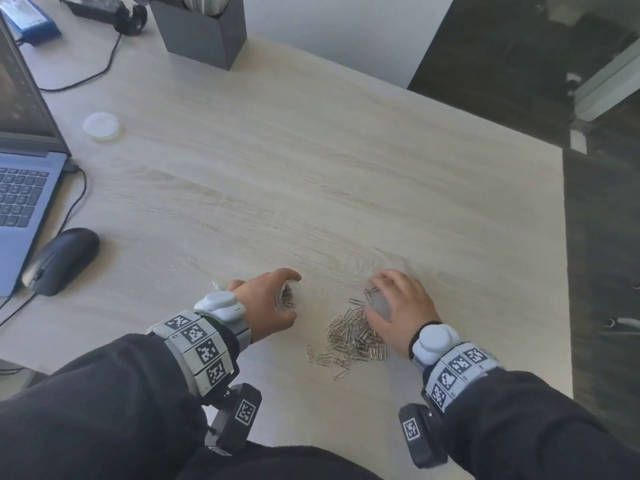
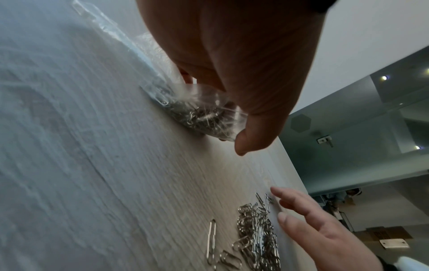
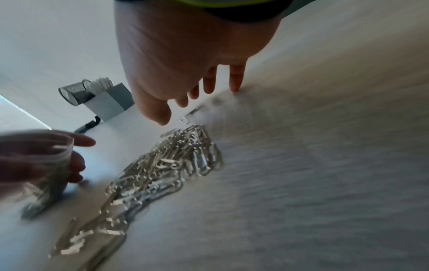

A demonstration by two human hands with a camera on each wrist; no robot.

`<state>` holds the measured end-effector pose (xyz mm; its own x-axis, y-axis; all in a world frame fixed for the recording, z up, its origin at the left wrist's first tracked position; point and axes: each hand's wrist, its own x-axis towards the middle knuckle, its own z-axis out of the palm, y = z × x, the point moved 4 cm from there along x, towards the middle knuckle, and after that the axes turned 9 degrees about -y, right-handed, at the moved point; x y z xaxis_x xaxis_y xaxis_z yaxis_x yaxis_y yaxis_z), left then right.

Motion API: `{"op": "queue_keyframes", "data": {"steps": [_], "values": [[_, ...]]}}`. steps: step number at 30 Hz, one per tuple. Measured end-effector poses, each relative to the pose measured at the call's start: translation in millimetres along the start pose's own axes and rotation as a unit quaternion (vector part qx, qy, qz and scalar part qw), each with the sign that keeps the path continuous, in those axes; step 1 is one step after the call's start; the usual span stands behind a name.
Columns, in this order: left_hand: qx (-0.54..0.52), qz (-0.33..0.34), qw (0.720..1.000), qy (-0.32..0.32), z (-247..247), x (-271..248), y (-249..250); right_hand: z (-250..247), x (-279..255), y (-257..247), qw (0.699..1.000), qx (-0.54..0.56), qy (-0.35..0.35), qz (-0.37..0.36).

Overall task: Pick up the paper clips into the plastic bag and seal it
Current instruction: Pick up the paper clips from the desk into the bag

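A heap of silver paper clips [image 1: 353,336] [image 3: 162,165] [image 2: 257,232] lies on the light wood table [image 1: 311,168] near its front edge. My left hand [image 1: 266,301] [image 2: 232,73] grips a small clear plastic bag [image 2: 202,113] [image 1: 285,297] [image 3: 46,165] that stands on the table and holds several clips. My right hand [image 1: 394,306] [image 3: 185,82] [image 2: 306,220] hovers over the far right side of the heap, fingers spread and extended, fingertips at the table by a few stray clips [image 1: 369,294]. It holds nothing.
A laptop [image 1: 20,168] and a black mouse [image 1: 60,259] sit at the left, with cables. A white round lid [image 1: 102,126] lies beyond. A dark box-shaped holder [image 1: 201,32] stands at the back. The table's right edge [image 1: 564,271] drops to dark floor.
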<state>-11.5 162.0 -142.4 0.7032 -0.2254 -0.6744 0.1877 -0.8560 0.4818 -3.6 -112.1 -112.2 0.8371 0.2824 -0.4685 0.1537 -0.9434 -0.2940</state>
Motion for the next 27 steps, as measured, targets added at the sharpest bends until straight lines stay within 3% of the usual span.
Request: {"op": "queue_keyframes", "data": {"steps": [3, 7, 15, 21, 27], "values": [[0.008, 0.003, 1.000, -0.008, 2.1, 0.8, 10.1, 11.1, -8.4, -4.3, 0.999, -0.042, -0.027, -0.015], [0.014, 0.011, 1.000, -0.016, 5.8, 2.6, 17.8, 28.9, -23.0, -16.1, 0.999, -0.014, -0.038, -0.032], [0.024, 0.014, 0.999, -0.020, 13.0, 4.2, 22.8, 33.0, -27.4, -26.8, 0.997, -0.036, -0.069, -0.003], [0.024, 0.020, 0.999, -0.017, 16.6, 3.3, 25.4, 35.8, -22.4, -37.2, 0.987, -0.083, -0.110, -0.085], [0.033, 0.017, 0.999, -0.024, 17.4, 2.0, 22.6, 37.1, -21.0, -29.3, 0.991, -0.027, -0.071, -0.110]]}}
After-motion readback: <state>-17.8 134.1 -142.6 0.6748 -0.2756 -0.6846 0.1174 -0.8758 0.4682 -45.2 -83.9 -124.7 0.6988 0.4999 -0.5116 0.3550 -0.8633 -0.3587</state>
